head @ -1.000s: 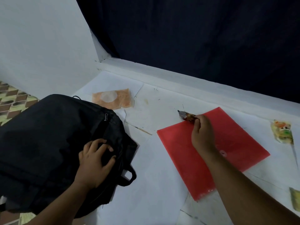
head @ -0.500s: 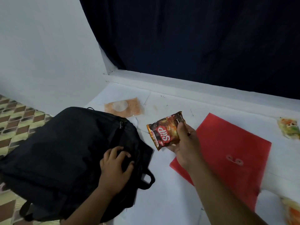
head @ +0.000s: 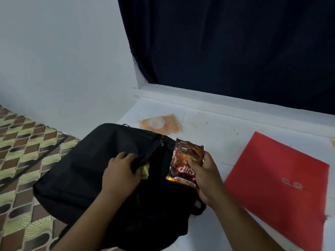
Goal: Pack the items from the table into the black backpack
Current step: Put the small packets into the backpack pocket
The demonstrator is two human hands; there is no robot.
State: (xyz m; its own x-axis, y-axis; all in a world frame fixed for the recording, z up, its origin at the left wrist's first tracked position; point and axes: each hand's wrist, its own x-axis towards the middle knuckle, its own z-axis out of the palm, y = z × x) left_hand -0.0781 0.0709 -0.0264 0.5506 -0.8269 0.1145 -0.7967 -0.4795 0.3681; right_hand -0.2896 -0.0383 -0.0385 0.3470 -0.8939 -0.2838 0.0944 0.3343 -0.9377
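Hands at work over a black backpack (head: 76, 171) lying at the left edge of a white desk (head: 213, 134). Left hand (head: 120, 175) curls its fingers round the edge of the backpack's opening, where something yellow-green shows inside. Right hand (head: 206, 175) holds a dark brown snack packet (head: 184, 160) with thumb in front and fingers behind, grip pinched on it, just above the opening's right side. Red envelope folder (head: 277, 180) lies flat to the right; an orange sachet (head: 161, 123) lies beyond the backpack, near a dark curtain (head: 235, 42)
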